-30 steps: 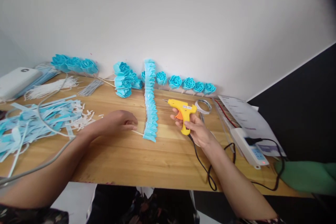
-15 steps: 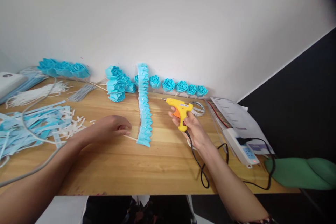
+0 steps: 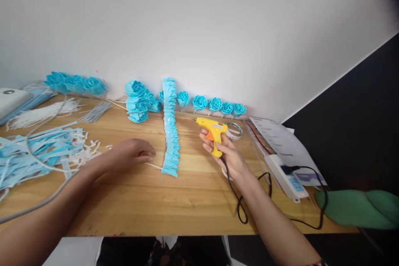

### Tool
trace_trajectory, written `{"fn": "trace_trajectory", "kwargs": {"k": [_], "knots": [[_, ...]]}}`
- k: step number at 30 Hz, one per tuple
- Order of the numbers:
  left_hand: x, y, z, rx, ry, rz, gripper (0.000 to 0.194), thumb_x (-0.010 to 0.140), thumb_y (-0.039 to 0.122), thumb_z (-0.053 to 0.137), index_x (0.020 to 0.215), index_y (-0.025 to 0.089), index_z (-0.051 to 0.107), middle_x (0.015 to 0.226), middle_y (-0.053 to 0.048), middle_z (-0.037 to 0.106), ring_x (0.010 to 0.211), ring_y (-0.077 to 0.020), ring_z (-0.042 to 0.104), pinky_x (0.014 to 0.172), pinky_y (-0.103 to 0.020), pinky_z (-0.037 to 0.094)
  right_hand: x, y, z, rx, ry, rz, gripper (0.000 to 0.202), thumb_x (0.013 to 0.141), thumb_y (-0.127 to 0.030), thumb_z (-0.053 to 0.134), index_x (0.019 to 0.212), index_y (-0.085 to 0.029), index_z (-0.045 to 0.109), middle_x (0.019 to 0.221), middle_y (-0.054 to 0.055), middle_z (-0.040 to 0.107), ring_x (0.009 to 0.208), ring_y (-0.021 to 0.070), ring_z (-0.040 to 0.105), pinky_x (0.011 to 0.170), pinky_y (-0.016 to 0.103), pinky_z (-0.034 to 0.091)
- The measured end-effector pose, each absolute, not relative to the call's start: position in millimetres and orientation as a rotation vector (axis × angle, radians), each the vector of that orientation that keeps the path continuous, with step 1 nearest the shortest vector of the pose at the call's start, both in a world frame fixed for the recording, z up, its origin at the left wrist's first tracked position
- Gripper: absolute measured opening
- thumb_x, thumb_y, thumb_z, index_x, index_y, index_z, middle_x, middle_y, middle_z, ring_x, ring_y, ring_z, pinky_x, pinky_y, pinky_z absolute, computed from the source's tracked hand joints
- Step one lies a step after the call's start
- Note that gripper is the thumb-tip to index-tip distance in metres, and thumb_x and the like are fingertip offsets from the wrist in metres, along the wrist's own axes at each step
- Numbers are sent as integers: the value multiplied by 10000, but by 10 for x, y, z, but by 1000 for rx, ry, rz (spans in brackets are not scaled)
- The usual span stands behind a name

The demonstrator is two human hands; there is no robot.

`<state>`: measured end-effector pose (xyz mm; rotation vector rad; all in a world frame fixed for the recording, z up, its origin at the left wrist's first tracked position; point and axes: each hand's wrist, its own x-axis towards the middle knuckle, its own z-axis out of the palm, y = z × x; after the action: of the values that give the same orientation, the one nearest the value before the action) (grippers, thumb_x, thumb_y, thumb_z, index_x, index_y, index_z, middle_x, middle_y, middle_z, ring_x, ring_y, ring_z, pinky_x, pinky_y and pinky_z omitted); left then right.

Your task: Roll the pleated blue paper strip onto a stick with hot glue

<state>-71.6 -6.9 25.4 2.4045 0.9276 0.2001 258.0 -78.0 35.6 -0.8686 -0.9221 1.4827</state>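
A long folded light-blue strip stretches from the wall towards me, with a thin pale stick at its near end. Beside that stick, my left hand rests on the table with its fingers curled; whether they pinch the stick is hidden. My right hand is wrapped round the handle of a yellow glue gun, its metal nozzle pointing left towards the strip. A black cord hangs from the gun's handle.
Blue paper flowers line the wall. Cut strips, white cords and grey wires lie left. A power strip, paper sheets and a green object are right. A grey cable crosses my left forearm.
The glue gun's nozzle has shifted very slightly left, towards the blue strip. My left hand has hardly moved, and the whole view has tilted a little.
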Motion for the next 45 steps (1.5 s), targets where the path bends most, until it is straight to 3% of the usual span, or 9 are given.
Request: {"fn": "trace_trajectory", "kwargs": {"k": [9,17,23,31,35,38,45], "knots": [[-721,-44,230,2404,893,218,254,910,375,537,974,182,689,979,-43,689,839,-160,610,731,-239,402,2600,-757,324,-897,-866,1503,359,783,-142,678,1118,-272,666,1310,41,637,1273,255,544,861,277,553],[-712,-54,269,2384,871,221,222,908,349,552,908,172,686,950,-33,688,835,-153,605,721,-234,390,2615,-716,242,-941,-794,1523,371,756,-144,689,1112,-247,666,1336,66,617,1296,275,519,721,221,557],[-732,-40,225,2397,888,211,272,908,392,543,985,170,681,943,-47,682,822,-168,599,724,-256,397,2605,-714,223,-957,-765,1517,382,764,-132,667,1127,-247,668,1319,65,630,1271,278,544,848,318,557],[-710,-49,252,2369,913,192,321,915,449,518,954,174,679,864,-39,660,744,-158,574,675,-252,399,2605,-648,113,-958,-774,1464,338,750,-160,691,1081,-226,688,1266,66,663,1237,281,572,1041,448,453],[-706,-38,235,2378,899,210,300,920,428,519,899,173,678,845,-33,665,742,-152,577,680,-248,408,2602,-637,110,-976,-808,1502,353,751,-195,702,1102,-220,681,1304,74,641,1235,291,573,1055,473,439],[-715,-4,157,2370,866,269,293,918,419,527,946,180,694,951,-54,701,829,-170,621,729,-254,435,2608,-632,104,-1000,-832,1503,341,750,-228,708,1089,-207,684,1314,89,634,1214,296,590,1039,469,455],[-713,29,85,2369,853,324,328,924,434,515,960,171,706,1007,-73,721,909,-192,651,805,-282,455,2594,-600,93,-1012,-769,1527,380,706,-193,738,1082,-213,684,1159,93,715,1150,292,636,937,430,536]]}}
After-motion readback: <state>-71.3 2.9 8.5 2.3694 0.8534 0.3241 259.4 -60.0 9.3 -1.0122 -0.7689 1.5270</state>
